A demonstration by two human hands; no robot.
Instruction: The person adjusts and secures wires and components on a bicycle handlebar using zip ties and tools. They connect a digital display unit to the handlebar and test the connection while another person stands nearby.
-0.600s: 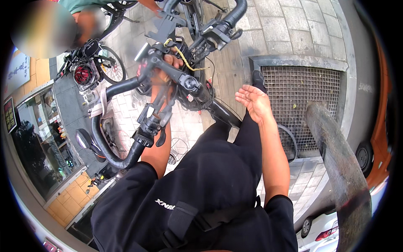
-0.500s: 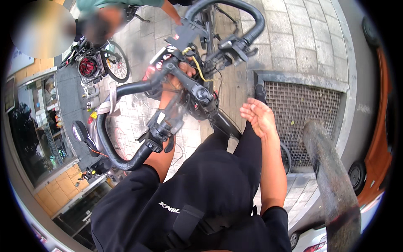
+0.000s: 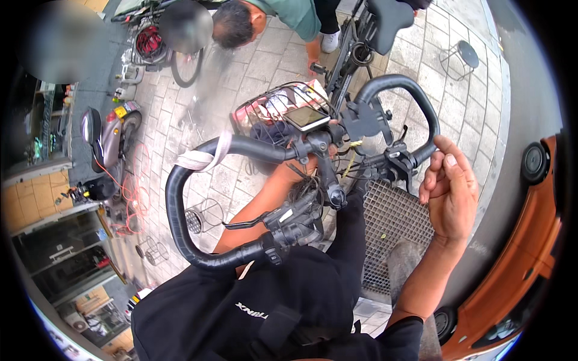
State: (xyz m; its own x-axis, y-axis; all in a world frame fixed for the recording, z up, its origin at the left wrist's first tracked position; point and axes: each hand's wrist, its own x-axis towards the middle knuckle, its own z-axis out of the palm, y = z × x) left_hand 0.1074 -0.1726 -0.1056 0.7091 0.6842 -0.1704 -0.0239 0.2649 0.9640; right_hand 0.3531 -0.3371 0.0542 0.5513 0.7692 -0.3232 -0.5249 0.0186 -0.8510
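A bicycle's black wrapped handlebar curves across the middle, with a pale strap tied on its left side. My left hand grips the bar close to the stem, its fingers partly hidden beneath. A small display and a black phone holder are mounted there, and a wire basket with a printed bag in it sits in front. My right hand is raised empty beside the bar's right end, fingers apart and loosely bent; whether the index fingertip touches the bar I cannot tell.
Another person bends down beyond the bicycle, one hand near its pedal. A stool stands far right. Left are a parked scooter and a red cable. A metal grate, a thick post and an orange car lie right.
The handlebar has swung right and turned, bringing the basket and display into sight. My left hand has moved with it. My right hand has moved right, up by the bar's right end.
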